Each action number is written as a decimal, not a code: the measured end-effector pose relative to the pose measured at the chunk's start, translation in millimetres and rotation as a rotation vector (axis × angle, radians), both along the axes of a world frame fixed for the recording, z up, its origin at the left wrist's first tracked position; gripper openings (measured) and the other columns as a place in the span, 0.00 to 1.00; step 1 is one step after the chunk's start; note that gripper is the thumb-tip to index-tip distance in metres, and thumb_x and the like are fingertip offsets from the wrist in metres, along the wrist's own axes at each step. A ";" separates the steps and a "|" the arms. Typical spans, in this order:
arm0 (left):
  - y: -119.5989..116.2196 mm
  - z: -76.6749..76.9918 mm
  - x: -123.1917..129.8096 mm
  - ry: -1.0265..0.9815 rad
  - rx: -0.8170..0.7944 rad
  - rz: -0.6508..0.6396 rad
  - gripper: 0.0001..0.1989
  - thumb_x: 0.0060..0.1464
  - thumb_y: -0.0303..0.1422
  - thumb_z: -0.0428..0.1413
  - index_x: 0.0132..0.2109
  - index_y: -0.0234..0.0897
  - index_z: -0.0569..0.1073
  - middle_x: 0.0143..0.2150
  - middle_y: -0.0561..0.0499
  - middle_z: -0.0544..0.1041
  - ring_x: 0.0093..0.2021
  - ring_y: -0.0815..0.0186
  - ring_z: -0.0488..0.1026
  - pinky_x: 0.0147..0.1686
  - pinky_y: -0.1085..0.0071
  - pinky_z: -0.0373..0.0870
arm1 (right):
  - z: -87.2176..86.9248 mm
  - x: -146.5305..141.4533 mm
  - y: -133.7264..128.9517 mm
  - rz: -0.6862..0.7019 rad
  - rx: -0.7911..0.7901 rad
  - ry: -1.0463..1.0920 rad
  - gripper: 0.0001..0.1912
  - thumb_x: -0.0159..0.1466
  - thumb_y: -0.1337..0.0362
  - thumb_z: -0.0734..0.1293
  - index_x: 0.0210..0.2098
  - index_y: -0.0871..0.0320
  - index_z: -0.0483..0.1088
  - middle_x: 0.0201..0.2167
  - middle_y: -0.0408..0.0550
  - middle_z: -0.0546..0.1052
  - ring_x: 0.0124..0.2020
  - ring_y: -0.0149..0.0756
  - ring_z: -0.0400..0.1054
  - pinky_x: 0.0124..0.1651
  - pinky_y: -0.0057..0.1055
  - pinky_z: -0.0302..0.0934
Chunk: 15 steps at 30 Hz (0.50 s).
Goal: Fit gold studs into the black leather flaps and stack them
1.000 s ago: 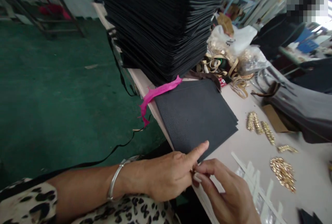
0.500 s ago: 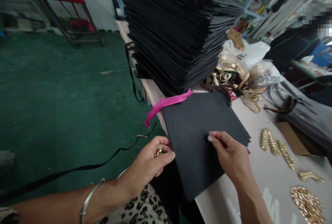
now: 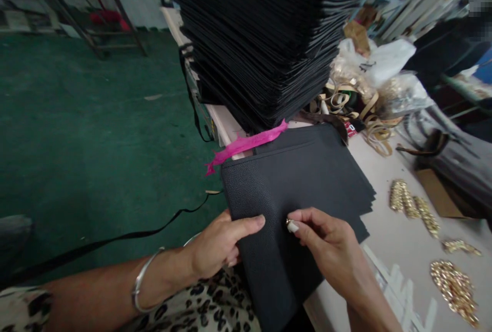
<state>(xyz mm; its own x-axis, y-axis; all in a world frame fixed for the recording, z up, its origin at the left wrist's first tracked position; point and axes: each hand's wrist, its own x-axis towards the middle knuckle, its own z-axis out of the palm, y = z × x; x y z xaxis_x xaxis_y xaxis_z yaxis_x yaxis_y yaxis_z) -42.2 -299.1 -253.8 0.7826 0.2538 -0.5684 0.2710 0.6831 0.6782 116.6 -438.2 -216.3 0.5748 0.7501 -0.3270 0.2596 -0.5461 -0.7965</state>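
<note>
My left hand [image 3: 223, 245] grips the left edge of a black pebbled leather panel [image 3: 265, 188], thumb on top and fingers underneath. Between the thumb and forefinger of my right hand [image 3: 323, 240] is a small gold metal piece [image 3: 288, 223], held over the middle of that panel. Its exact shape is too small to make out. More black panels [image 3: 346, 168] lie under the top one, their corners showing at the right. Whatever else my left fingers hold beneath the panel is hidden.
A tall stack of black panels [image 3: 261, 40] stands behind, with a pink strip [image 3: 249, 142] at its foot. Gold metal pieces lie in piles [image 3: 453, 291] on the pale table [image 3: 369, 291]. Tangled straps and plastic bags [image 3: 400, 96] sit at the back right. A black strap [image 3: 126, 245] hangs at the left.
My left hand has taken hold of the top panel, which has shifted left and towards me over those below. A gold piece now shows in my right fingertips; earlier one showed in my left hand.
</note>
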 end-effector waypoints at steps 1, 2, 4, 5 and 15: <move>-0.4 -1.3 -0.1 0.007 -0.009 0.001 0.19 0.49 0.47 0.64 0.39 0.37 0.75 0.16 0.62 0.66 0.12 0.78 0.49 0.11 0.80 0.46 | 1.2 -1.1 1.8 0.018 -0.006 -0.019 0.11 0.64 0.54 0.67 0.37 0.52 0.78 0.26 0.41 0.75 0.29 0.31 0.67 0.33 0.29 0.60; -0.9 -2.8 -0.3 0.011 -0.016 0.000 0.19 0.48 0.47 0.64 0.38 0.37 0.75 0.15 0.62 0.65 0.12 0.77 0.49 0.11 0.80 0.47 | 2.2 -1.7 3.0 0.032 -0.007 -0.034 0.11 0.64 0.54 0.67 0.37 0.52 0.78 0.26 0.41 0.75 0.29 0.31 0.67 0.34 0.29 0.59; -2.1 -5.8 -0.6 0.005 -0.026 -0.005 0.19 0.48 0.48 0.64 0.35 0.36 0.75 0.13 0.62 0.62 0.11 0.77 0.49 0.11 0.79 0.47 | 3.5 -2.2 4.0 0.050 -0.007 -0.053 0.10 0.64 0.55 0.68 0.36 0.52 0.78 0.27 0.41 0.75 0.29 0.32 0.67 0.34 0.29 0.58; -2.6 -7.0 -0.7 -0.003 -0.026 -0.008 0.19 0.48 0.49 0.63 0.34 0.36 0.75 0.12 0.62 0.61 0.11 0.77 0.49 0.11 0.79 0.48 | 3.7 -2.2 4.0 0.060 -0.004 -0.058 0.09 0.64 0.56 0.68 0.36 0.52 0.78 0.27 0.41 0.76 0.30 0.32 0.66 0.34 0.29 0.58; -11.7 -0.8 -8.2 0.059 0.095 -0.128 0.22 0.50 0.52 0.62 0.36 0.35 0.78 0.18 0.57 0.70 0.15 0.74 0.60 0.15 0.78 0.57 | 8.4 -12.4 -4.3 -0.062 0.034 -0.093 0.08 0.62 0.59 0.70 0.32 0.56 0.70 0.22 0.37 0.70 0.24 0.28 0.62 0.27 0.25 0.54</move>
